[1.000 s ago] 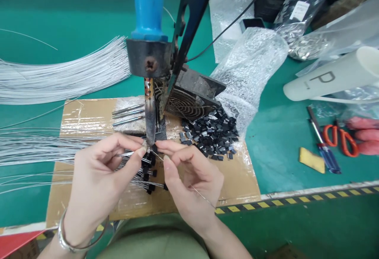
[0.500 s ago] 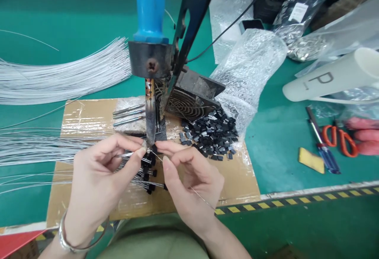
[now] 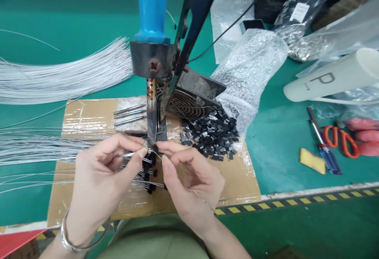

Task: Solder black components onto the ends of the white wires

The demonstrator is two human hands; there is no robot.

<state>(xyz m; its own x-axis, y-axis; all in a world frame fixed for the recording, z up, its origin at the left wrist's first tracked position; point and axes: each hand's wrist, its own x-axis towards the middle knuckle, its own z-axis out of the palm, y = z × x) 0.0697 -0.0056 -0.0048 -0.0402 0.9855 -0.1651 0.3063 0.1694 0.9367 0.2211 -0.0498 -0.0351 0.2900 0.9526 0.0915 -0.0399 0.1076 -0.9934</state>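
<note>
A soldering iron (image 3: 152,18) with a blue handle is clamped upright, its tip pointing down between my hands. My left hand (image 3: 103,172) is closed, pinching the end of a thin grey cable (image 3: 127,155) right beside the tip. My right hand (image 3: 194,184) is closed on a thin strand of solder wire (image 3: 201,199), which runs across the palm and out between thumb and fingers to the tip. Its index finger reaches a small black connector (image 3: 154,148) by the tip; fingers partly hide the joint. Beneath lie several cables with black connector ends (image 3: 149,174).
A pile of small black connectors (image 3: 213,136) lies right of a dark fan (image 3: 189,103). White wires (image 3: 65,75) lie at left on the green mat. Cardboard (image 3: 237,180) is under my hands. Orange-handled scissors (image 3: 349,144), a screwdriver (image 3: 330,158) and a white cup (image 3: 328,77) are at right.
The whole view has shifted very slightly. Both hands keep their grip at the iron's tip, with hardly any visible movement.
</note>
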